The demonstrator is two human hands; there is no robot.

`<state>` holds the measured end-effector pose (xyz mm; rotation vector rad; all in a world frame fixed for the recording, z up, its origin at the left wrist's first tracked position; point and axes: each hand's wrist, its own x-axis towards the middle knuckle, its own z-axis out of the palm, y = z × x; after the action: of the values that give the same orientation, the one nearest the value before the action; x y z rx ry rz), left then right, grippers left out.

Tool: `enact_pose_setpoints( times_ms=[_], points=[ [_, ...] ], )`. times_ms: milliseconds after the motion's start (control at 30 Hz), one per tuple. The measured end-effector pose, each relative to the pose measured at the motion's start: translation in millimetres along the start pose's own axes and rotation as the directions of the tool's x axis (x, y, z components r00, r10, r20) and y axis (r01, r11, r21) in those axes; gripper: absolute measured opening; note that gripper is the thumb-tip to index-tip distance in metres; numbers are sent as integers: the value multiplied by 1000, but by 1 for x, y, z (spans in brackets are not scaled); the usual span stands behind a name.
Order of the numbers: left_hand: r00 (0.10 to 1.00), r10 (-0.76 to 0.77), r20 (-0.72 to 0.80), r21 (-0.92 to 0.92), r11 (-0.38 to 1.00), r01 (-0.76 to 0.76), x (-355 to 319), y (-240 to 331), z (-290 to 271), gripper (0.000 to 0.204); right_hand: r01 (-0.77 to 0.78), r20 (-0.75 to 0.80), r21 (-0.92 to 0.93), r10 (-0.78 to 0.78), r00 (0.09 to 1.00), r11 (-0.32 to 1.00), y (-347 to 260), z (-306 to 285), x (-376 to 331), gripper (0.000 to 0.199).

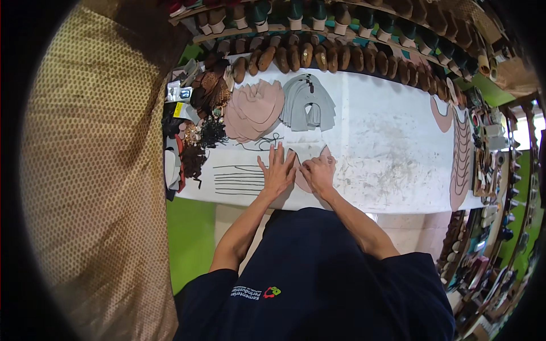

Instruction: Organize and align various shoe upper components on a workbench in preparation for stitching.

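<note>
A pink U-shaped shoe-upper piece (302, 181) lies on the white-covered table between my two hands. My left hand (278, 173) rests flat at its left side, with the fingers spread. At the right side of the piece, the bent fingers of my right hand (318, 170) are pinched together on its edge; what lies under the fingertips is partly hidden. Several thin dark strips (239, 181) are laid in rows left of my left hand. Just beyond my hands is a pale sheet (306, 149), and a dark looped item (275, 138) lies near it.
A fanned pile of pink pieces (253, 111) and a stack of grey U-shaped pieces (294, 105) lie farther back. Overlapping pink pieces with dark edges (460, 153) line the right end. Brown shoe lasts (307, 55) stand along the back; scraps (210, 91) crowd the left end.
</note>
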<state>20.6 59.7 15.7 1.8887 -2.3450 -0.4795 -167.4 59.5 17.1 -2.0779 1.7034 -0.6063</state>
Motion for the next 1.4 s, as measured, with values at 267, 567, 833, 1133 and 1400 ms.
enact_pose_setpoints(
  times_ms=[267,567,833,1133,1400],
  points=[
    [989,133,67,60,989,-137,19,-28,-4,59,-129,-103,-133,115,988,983,-12,33,0,18],
    [972,213,95,14,976,-215,30,-45,-5,61,-247,-169,-139,223,960,959,-28,31,-1,17],
    [966,213,150,-52,977,-207,34,-38,-14,63,-143,-202,-208,100,974,968,-38,30,-13,29],
    [966,230,118,2,973,-232,31,-52,-3,76,-121,-178,-184,88,980,975,-44,36,-34,57],
    [965,216,147,17,975,-221,36,-47,-1,83,-309,-165,-307,269,949,900,-26,16,-59,64]
  ],
)
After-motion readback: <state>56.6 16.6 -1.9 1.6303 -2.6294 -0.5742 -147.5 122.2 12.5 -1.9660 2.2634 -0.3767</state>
